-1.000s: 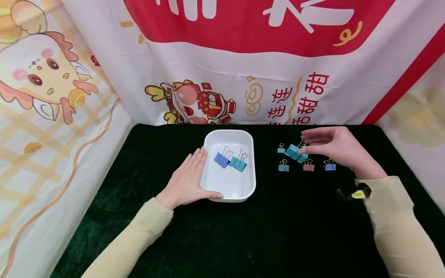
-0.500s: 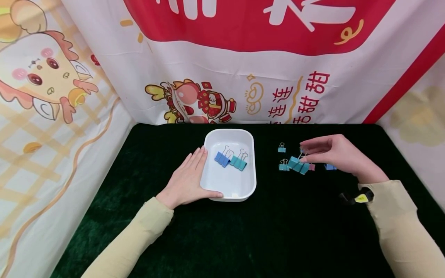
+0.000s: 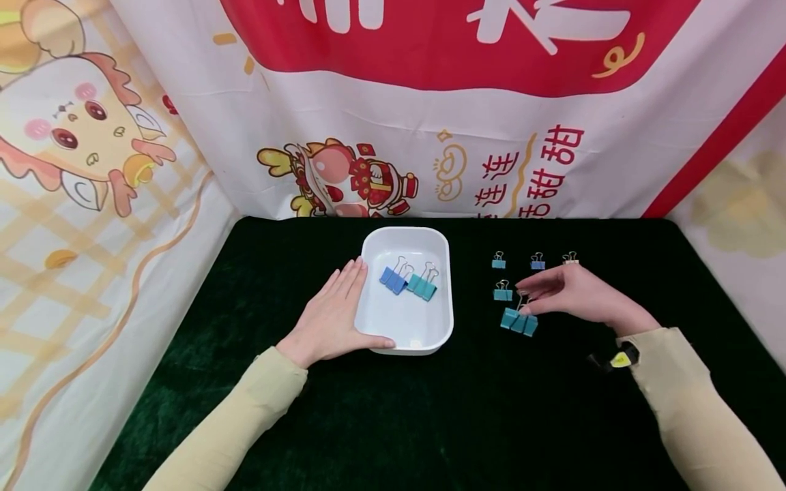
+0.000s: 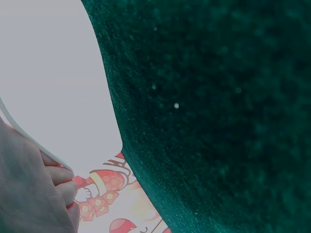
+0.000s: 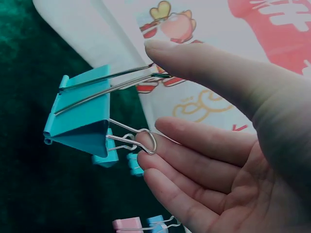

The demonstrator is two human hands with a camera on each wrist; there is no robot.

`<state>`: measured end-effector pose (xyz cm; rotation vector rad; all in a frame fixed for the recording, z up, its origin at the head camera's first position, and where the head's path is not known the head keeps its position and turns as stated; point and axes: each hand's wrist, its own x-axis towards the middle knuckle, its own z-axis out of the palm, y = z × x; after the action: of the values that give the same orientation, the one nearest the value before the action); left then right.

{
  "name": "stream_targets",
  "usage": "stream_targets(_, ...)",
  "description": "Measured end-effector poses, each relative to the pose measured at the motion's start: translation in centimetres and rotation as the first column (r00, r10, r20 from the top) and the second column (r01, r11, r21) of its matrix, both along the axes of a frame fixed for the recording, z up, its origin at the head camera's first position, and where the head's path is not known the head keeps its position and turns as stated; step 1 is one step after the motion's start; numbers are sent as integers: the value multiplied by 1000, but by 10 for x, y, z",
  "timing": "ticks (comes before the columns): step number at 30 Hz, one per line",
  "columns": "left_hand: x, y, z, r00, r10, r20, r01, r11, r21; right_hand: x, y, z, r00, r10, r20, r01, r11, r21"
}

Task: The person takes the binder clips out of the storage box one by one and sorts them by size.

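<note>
My right hand (image 3: 577, 293) holds a large teal binder clip (image 3: 519, 322) by its wire handles, to the right of the white tray (image 3: 405, 334). In the right wrist view, the thumb (image 5: 194, 63) lies at one wire handle and the fingertips at the other, with the clip's body tilted. My left hand (image 3: 331, 317) rests against the tray, its straight fingers along the left side and its thumb at the near rim. Inside the tray lie a blue binder clip (image 3: 393, 280) and a teal binder clip (image 3: 422, 287).
Smaller binder clips lie on the dark green cloth (image 3: 393, 423) beyond my right hand: a teal one (image 3: 499, 262), a blue one (image 3: 537, 263), another teal one (image 3: 503, 293). A pale clip (image 3: 570, 258) is partly hidden. The right wrist view shows a pink clip (image 5: 127, 224).
My right hand has come toward the near side with the large teal clip, passing from among the small clips to in front of them. The left hand and the tray stay put.
</note>
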<state>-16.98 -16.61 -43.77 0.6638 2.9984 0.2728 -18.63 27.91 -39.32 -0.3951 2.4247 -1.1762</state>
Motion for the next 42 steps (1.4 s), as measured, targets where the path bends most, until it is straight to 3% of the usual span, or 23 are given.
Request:
stream_targets(8,0,0,0,1000,0,-3,0,1000,-6,-4,0,-16,997,54,62,-51,998,-40)
stream_targets(19,0,0,-1,1000,-1,-10,1,1000,9,-11,-6,-21,980,171,99,-163,983,-85)
stream_targets(32,0,0,0,1000,-3,2,3,1000,23,-15,-9,-22,974,178,143,-165,981,-100)
stream_targets(42,0,-1,0,1000,-7,9,7,1000,26,-17,-7,-22,984,143,108,-134,987,-87)
